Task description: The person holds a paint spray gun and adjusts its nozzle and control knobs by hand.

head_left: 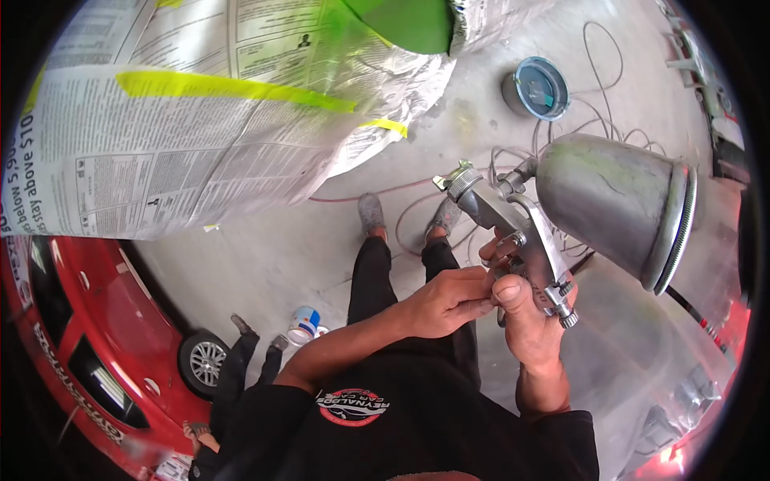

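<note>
A metal spray gun with a large grey cup is held up right of centre, its nozzle toward the upper left. My right hand is wrapped round the gun's handle, thumb on the near side. My left hand reaches across and its fingers are pressed together at the lower part of the gun, touching the fingers of my right hand. What those left fingertips pinch, if anything, is hidden. Newspaper masking with yellow-green tape covers a panel at the upper left, and a green surface shows at the top.
A blue bucket stands on the floor among looped hoses. At the left is a red car; near it are another person's legs and a white-and-blue can. Clear plastic sheeting hangs at the right.
</note>
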Action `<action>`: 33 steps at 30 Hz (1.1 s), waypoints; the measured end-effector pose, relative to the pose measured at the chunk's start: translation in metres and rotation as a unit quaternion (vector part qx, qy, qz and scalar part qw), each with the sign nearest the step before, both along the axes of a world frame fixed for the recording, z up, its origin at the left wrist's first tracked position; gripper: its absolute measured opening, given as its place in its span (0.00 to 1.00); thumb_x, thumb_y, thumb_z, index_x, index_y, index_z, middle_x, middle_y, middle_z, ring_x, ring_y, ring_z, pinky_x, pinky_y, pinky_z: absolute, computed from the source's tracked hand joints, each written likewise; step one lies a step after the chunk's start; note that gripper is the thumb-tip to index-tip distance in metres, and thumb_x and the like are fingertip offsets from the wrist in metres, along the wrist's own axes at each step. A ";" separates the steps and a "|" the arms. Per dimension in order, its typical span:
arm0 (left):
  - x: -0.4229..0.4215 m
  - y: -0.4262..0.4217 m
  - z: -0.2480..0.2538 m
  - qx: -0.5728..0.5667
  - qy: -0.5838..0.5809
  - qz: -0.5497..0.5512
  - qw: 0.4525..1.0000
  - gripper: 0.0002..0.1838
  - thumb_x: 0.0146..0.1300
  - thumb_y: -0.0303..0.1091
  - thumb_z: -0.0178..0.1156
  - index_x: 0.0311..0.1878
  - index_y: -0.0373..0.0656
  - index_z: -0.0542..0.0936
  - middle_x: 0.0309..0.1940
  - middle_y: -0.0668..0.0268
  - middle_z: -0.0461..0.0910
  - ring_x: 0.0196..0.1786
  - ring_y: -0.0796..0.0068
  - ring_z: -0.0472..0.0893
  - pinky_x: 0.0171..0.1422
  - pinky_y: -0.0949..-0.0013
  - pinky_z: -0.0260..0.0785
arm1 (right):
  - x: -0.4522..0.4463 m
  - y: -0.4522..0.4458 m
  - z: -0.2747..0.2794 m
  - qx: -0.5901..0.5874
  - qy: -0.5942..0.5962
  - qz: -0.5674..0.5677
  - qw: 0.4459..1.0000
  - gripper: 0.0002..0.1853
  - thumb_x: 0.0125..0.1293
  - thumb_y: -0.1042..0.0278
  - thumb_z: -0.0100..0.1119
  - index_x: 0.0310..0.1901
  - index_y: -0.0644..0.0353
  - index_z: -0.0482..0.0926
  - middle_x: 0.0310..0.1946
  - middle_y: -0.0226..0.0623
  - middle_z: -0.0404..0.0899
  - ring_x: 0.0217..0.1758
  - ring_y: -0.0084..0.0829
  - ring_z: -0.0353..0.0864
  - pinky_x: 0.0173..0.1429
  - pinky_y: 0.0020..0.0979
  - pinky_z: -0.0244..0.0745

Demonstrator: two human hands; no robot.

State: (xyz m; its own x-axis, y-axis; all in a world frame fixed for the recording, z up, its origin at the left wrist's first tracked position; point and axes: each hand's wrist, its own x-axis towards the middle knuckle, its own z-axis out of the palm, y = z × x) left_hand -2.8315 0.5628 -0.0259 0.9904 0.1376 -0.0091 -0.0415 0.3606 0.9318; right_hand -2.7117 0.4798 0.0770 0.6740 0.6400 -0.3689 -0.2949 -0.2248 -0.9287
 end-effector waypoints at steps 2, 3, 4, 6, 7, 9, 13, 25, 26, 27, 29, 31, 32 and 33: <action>-0.002 -0.005 -0.006 -0.055 0.019 -0.019 0.998 0.12 0.73 0.26 0.60 0.57 0.36 0.80 0.43 0.60 0.83 0.44 0.65 0.84 0.50 0.62 0.75 | 0.004 -0.002 0.005 0.001 0.005 -0.014 1.000 0.31 0.63 0.55 0.78 0.56 0.73 0.78 0.45 0.39 0.84 0.43 0.24 0.80 0.49 0.27 0.76; -0.002 -0.006 -0.006 -0.066 0.029 -0.009 0.997 0.15 0.73 0.25 0.59 0.60 0.37 0.79 0.43 0.60 0.84 0.45 0.65 0.84 0.52 0.62 0.76 | 0.007 -0.003 0.007 0.002 0.009 -0.020 1.000 0.31 0.63 0.55 0.78 0.56 0.73 0.78 0.45 0.39 0.84 0.42 0.24 0.80 0.48 0.27 0.76; -0.003 -0.008 -0.005 -0.076 0.040 0.002 0.996 0.17 0.73 0.25 0.59 0.64 0.37 0.78 0.44 0.60 0.84 0.45 0.66 0.84 0.53 0.63 0.76 | 0.010 -0.003 0.008 0.003 -0.006 -0.019 1.000 0.31 0.63 0.55 0.78 0.57 0.73 0.78 0.45 0.39 0.84 0.42 0.24 0.80 0.48 0.27 0.76; -0.005 -0.005 -0.007 -0.062 0.052 -0.005 0.997 0.22 0.73 0.24 0.58 0.69 0.39 0.76 0.45 0.60 0.85 0.47 0.67 0.85 0.55 0.64 0.77 | 0.018 -0.003 0.007 0.003 -0.037 -0.014 0.999 0.32 0.62 0.55 0.78 0.57 0.74 0.77 0.45 0.39 0.84 0.42 0.23 0.80 0.47 0.27 0.76; -0.007 -0.001 -0.009 -0.038 0.053 -0.023 0.998 0.23 0.73 0.24 0.58 0.71 0.41 0.75 0.45 0.60 0.84 0.47 0.67 0.85 0.56 0.65 0.77 | 0.019 -0.003 0.009 -0.004 -0.039 -0.027 0.999 0.33 0.62 0.54 0.78 0.58 0.74 0.77 0.45 0.38 0.84 0.39 0.22 0.78 0.44 0.25 0.75; -0.013 0.003 -0.015 -0.002 0.059 -0.044 0.997 0.24 0.73 0.25 0.58 0.72 0.42 0.75 0.46 0.59 0.84 0.48 0.67 0.85 0.56 0.65 0.77 | 0.024 -0.003 0.007 -0.013 -0.060 -0.036 0.998 0.35 0.61 0.54 0.79 0.58 0.75 0.77 0.44 0.38 0.84 0.36 0.20 0.76 0.41 0.24 0.73; -0.023 0.008 -0.022 0.032 0.087 -0.058 0.994 0.23 0.73 0.25 0.58 0.70 0.43 0.77 0.47 0.59 0.84 0.50 0.67 0.84 0.56 0.65 0.77 | 0.029 -0.001 0.012 -0.028 -0.063 -0.043 0.997 0.35 0.60 0.52 0.80 0.58 0.73 0.78 0.43 0.36 0.85 0.36 0.19 0.76 0.40 0.24 0.72; -0.010 0.005 -0.021 0.060 0.056 -0.037 0.996 0.23 0.70 0.26 0.63 0.67 0.43 0.77 0.46 0.60 0.84 0.50 0.65 0.85 0.58 0.62 0.77 | 0.017 0.007 0.004 -0.007 -0.045 0.015 0.999 0.29 0.60 0.55 0.80 0.53 0.69 0.81 0.39 0.34 0.84 0.35 0.22 0.78 0.42 0.25 0.74; -0.010 0.005 -0.021 0.064 0.055 -0.042 0.996 0.23 0.69 0.26 0.63 0.67 0.43 0.77 0.46 0.60 0.84 0.50 0.64 0.85 0.58 0.62 0.76 | 0.016 0.007 0.001 -0.007 -0.056 0.020 0.998 0.28 0.60 0.56 0.79 0.53 0.69 0.80 0.39 0.33 0.83 0.35 0.22 0.78 0.42 0.25 0.74; -0.011 0.005 -0.021 0.061 0.054 -0.034 0.996 0.22 0.69 0.26 0.63 0.67 0.42 0.78 0.46 0.60 0.84 0.50 0.64 0.85 0.58 0.62 0.76 | 0.016 0.006 -0.002 -0.006 -0.066 0.029 0.997 0.26 0.61 0.58 0.78 0.53 0.69 0.80 0.37 0.32 0.82 0.36 0.21 0.77 0.42 0.24 0.73; -0.012 0.005 -0.019 0.052 0.053 -0.021 0.997 0.22 0.69 0.26 0.64 0.66 0.42 0.78 0.46 0.61 0.84 0.50 0.63 0.85 0.58 0.61 0.76 | 0.016 0.007 -0.004 -0.019 -0.074 0.038 0.996 0.26 0.62 0.58 0.78 0.52 0.69 0.80 0.37 0.32 0.82 0.36 0.21 0.77 0.42 0.24 0.73; -0.016 0.005 -0.023 0.059 0.056 -0.016 0.997 0.22 0.69 0.26 0.64 0.66 0.42 0.78 0.46 0.60 0.84 0.49 0.63 0.85 0.57 0.60 0.76 | 0.015 0.009 -0.004 -0.028 -0.082 0.044 0.995 0.26 0.61 0.59 0.78 0.52 0.69 0.79 0.37 0.32 0.82 0.37 0.21 0.77 0.42 0.24 0.73; -0.017 0.005 -0.025 0.063 0.056 -0.014 0.996 0.22 0.69 0.26 0.64 0.66 0.42 0.78 0.46 0.60 0.84 0.49 0.63 0.85 0.57 0.60 0.76 | 0.015 0.012 -0.003 -0.030 -0.086 0.046 0.995 0.26 0.61 0.59 0.78 0.52 0.69 0.79 0.37 0.32 0.82 0.37 0.21 0.77 0.43 0.24 0.73; -0.018 0.006 -0.026 0.069 0.062 -0.014 0.996 0.22 0.68 0.26 0.64 0.66 0.42 0.78 0.46 0.60 0.84 0.49 0.63 0.85 0.57 0.60 0.76 | 0.014 0.014 -0.002 -0.031 -0.091 0.048 0.994 0.25 0.61 0.59 0.78 0.51 0.68 0.79 0.37 0.32 0.82 0.37 0.21 0.76 0.43 0.25 0.74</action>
